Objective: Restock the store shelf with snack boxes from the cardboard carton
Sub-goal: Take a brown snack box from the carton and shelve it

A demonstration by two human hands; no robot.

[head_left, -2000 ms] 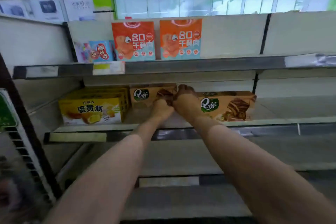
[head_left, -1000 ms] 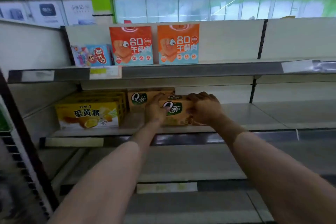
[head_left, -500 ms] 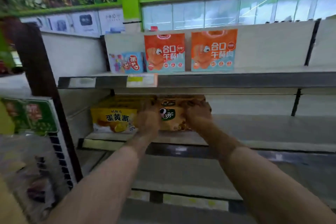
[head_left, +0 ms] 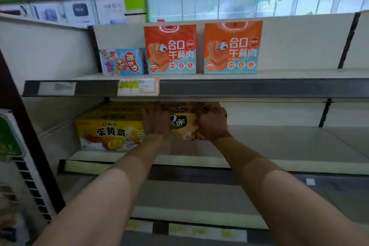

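Note:
A brown snack box with a green Q logo (head_left: 184,126) stands on the middle shelf (head_left: 279,142), right beside the yellow egg-pie boxes (head_left: 108,134). My left hand (head_left: 156,121) grips its left end and my right hand (head_left: 212,124) grips its right end. More brown boxes of the same kind (head_left: 179,107) sit behind it, partly hidden under the upper shelf. The cardboard carton is not in view.
The upper shelf (head_left: 259,86) carries two orange luncheon-meat boxes (head_left: 170,49) and a small blue box (head_left: 127,62). To the right of my hands the middle shelf is bare. A dark upright post (head_left: 30,146) and a white rack stand at the left.
Both hands slid the brown box left along the middle shelf until it sits against the yellow boxes. The view shifted, so the shelving now appears further right.

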